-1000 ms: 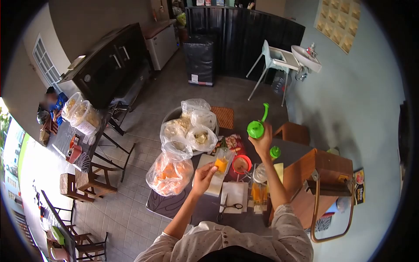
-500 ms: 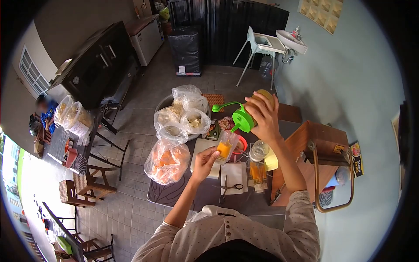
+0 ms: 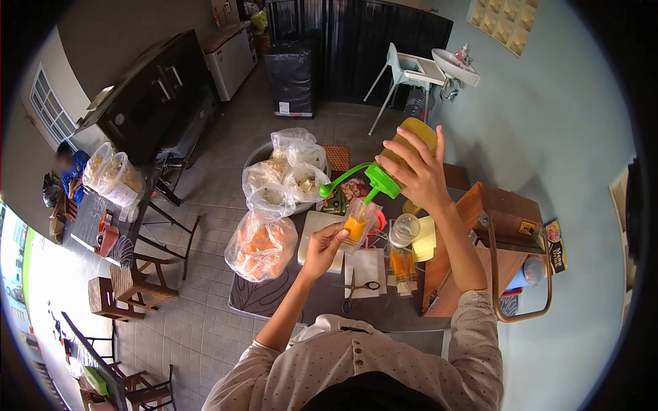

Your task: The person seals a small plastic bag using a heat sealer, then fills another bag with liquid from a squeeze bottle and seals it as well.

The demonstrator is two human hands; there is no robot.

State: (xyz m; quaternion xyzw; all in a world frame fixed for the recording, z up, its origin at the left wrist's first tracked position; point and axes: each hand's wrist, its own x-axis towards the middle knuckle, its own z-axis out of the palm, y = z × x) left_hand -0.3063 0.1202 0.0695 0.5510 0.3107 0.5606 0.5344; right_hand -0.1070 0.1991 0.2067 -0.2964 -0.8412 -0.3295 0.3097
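My left hand point(image 3: 321, 253) pinches a small clear plastic bag point(image 3: 356, 225) partly filled with orange sauce. Above it, my right hand point(image 3: 423, 175) grips a squeeze bottle point(image 3: 419, 133) with yellowish contents, tipped upside down. Its green cap point(image 3: 382, 181) faces down, with the nozzle right at the bag's mouth and a strapped stopper hanging off to the left. Below the hands lie black-handled scissors point(image 3: 371, 285) on a stack of white sheets point(image 3: 365, 260). Filled orange sachets point(image 3: 402, 264) lie beside them, near a clear jar point(image 3: 404, 229) and a red-rimmed strainer point(image 3: 380, 220).
A large bag of orange pieces point(image 3: 262, 246) sits on the table's left side, by a basin holding several bags of chips point(image 3: 303, 183). Yellow paper point(image 3: 425, 241) and a wooden box point(image 3: 456, 257) stand right. A person point(image 3: 74, 171) sits at another table far left.
The squeeze bottle has tipped more steeply upside down, and my right fingers have spread along it. My left hand still holds the bag beneath the nozzle. The view has shifted slightly.
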